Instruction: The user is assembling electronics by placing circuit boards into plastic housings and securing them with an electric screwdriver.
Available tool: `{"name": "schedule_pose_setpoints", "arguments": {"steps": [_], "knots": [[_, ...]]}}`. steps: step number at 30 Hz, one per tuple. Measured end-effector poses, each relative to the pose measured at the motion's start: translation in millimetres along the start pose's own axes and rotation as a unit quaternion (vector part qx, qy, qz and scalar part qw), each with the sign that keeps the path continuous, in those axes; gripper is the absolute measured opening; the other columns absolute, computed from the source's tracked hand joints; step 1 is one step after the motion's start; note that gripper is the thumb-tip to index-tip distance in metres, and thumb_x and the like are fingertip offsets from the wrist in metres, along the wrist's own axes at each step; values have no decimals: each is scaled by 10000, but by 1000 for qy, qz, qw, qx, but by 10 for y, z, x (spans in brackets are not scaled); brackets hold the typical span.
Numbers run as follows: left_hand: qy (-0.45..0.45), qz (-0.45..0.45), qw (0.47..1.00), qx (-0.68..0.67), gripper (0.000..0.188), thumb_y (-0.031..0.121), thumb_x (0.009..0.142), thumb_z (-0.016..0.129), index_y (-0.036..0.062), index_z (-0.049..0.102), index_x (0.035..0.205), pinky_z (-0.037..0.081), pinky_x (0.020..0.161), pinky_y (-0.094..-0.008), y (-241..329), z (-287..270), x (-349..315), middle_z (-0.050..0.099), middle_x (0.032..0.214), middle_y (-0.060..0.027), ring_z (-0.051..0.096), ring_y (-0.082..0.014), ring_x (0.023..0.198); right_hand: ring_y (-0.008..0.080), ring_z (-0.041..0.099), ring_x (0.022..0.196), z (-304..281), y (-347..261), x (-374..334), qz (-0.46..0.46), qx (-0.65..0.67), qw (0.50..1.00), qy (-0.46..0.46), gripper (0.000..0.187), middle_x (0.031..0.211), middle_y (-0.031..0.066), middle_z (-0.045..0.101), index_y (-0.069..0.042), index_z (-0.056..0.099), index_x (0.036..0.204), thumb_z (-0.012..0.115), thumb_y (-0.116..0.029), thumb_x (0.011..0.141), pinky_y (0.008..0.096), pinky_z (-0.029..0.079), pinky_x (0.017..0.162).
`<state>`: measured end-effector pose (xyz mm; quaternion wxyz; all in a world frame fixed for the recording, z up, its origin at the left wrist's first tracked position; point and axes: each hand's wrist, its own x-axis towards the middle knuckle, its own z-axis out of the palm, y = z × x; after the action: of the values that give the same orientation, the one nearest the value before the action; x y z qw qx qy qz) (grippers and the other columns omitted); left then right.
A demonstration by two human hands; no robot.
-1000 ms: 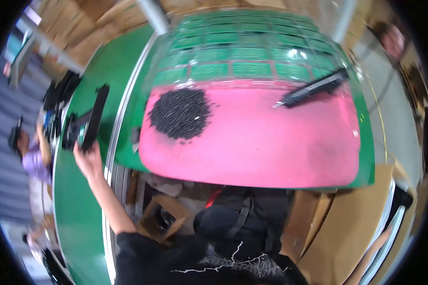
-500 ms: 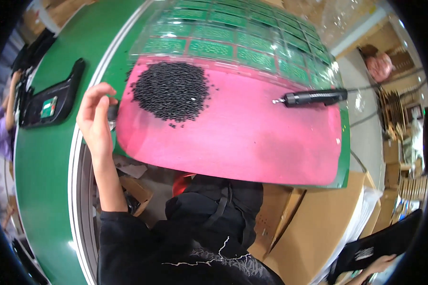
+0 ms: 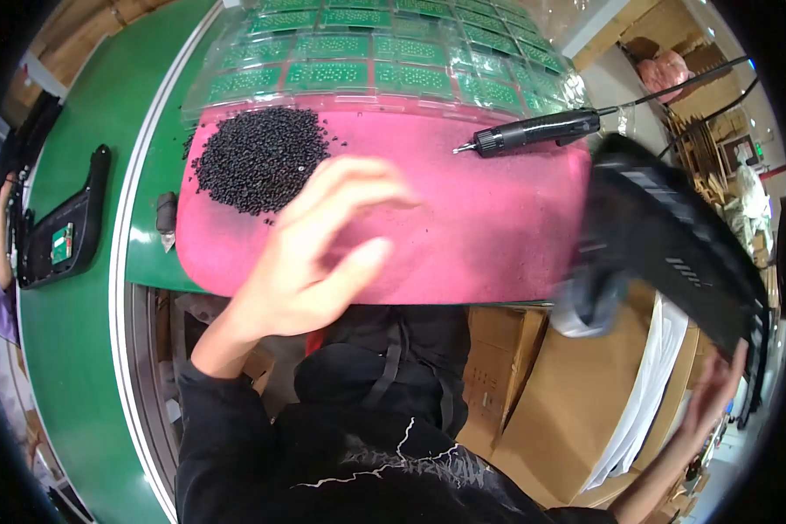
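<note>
My left hand (image 3: pixel 310 253) hovers over the front left of the pink mat (image 3: pixel 463 244), fingers curved and thumb apart, with nothing in it. Just beyond it lies a pile of small black screws or similar parts (image 3: pixel 253 157). At the right, my right hand (image 3: pixel 714 393) grips the end of a large black plastic housing (image 3: pixel 664 236), tilted and smeared by motion beside the mat's right edge. A blurred greyish piece (image 3: pixel 585 307) shows at the housing's lower side; I cannot make out what it is. A black electric screwdriver (image 3: pixel 537 133) lies on the mat's far right.
Clear trays of green circuit boards (image 3: pixel 327 74) line the mat's far side. Left of the mat is a small dark object (image 3: pixel 166 218). Further left, another black housing (image 3: pixel 70 231) with a board (image 3: pixel 62 244) rests on the green table (image 3: pixel 70 367). Cardboard boxes (image 3: pixel 576 402) stand below right.
My left hand has moved right, from beside the small dark object to over the mat. My right hand has raised the black housing from the lower right toward the mat. The view has shifted slightly.
</note>
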<state>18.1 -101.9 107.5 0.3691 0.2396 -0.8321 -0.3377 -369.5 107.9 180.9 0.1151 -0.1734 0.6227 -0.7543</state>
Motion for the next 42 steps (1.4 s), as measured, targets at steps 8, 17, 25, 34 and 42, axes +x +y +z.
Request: {"name": "schedule_pose_setpoints", "arguments": {"steps": [8,17,25,34,42], "knots": [[-151,-21,966,210,704,242,904,652,32,335,1497,319,1128,-453,-439,-131,344,384,1493,-218,403,-375,1352,147,658,781,531,643,-280,261,-269,831,-412,197,907,91,684,8,585,1154,571,-59,970,301,577,634],[-232,32,941,246,352,219,896,665,8,576,1165,485,914,-439,-1038,14,797,606,1077,-153,579,-350,1070,339,581,1072,2556,1024,279,-501,-372,649,-435,243,1078,149,602,-31,585,1102,564,8,863,415,493,872],[-195,57,949,242,252,221,866,684,30,630,1022,511,831,-423,-1067,-220,649,617,975,-117,619,-319,938,376,433,1327,3629,2026,1235,-436,-613,547,-368,464,1454,174,444,-56,556,1303,554,-117,843,509,377,1087],[-168,79,957,222,230,145,835,684,30,618,1023,508,832,-424,-1146,-208,659,618,994,-111,605,-310,989,325,329,1426,3661,2167,1306,-477,-632,492,-362,660,1535,128,372,16,365,1455,502,-27,810,521,272,1153],[-197,88,944,249,478,263,793,752,28,616,1187,508,859,-423,-1146,-270,680,642,1050,-119,601,-322,1003,290,615,1128,3397,1466,724,-651,-295,650,-258,364,1207,114,641,-20,611,1210,651,19,850,366,466,983]]}}
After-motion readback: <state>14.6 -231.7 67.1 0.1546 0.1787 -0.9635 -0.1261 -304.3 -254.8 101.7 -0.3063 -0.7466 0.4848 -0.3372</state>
